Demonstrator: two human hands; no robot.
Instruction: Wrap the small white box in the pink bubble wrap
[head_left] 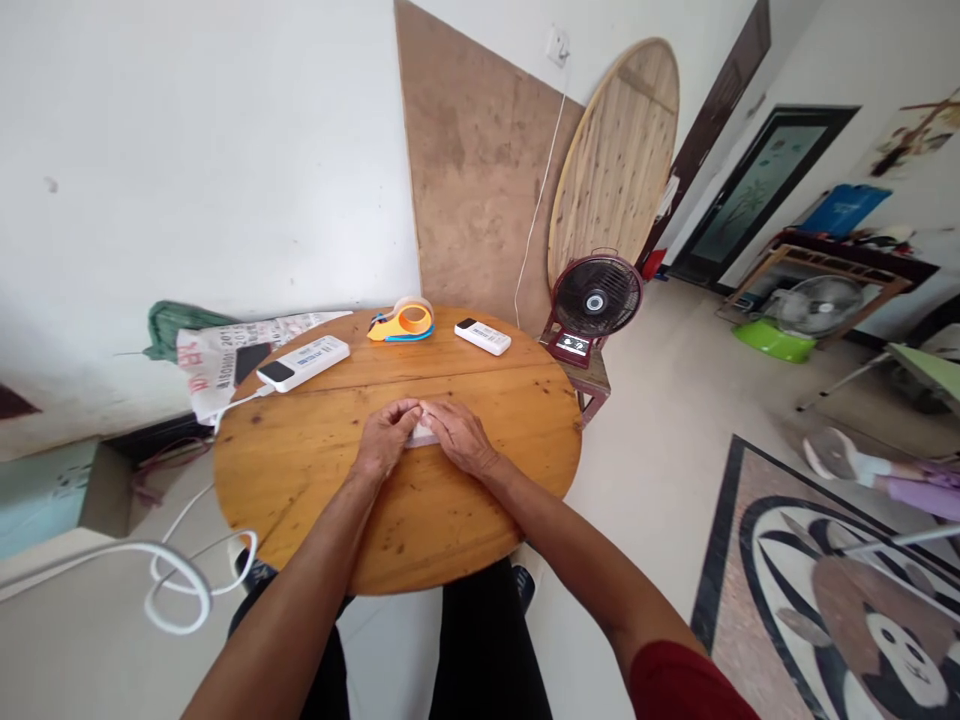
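Observation:
My left hand [386, 437] and my right hand [459, 432] meet near the middle of a round wooden table [405, 530]. The fingers of both are closed in a pinch, the tips almost touching. Between and under them shows a small white, flat-looking piece [424, 436] with a greyish lower edge. The hands cover most of it, so its kind cannot be made out. Beyond them on the table lies an orange and blue tape dispenser [405, 320] with a roll of clear tape.
A white power bank-like device [304, 363] with a white cable [236, 403] lies at the table's left. A similar white device [482, 337] lies at the back right. A dark red fan [596, 298] stands on a stool beyond the table's right edge. A wall [285, 150] rises behind.

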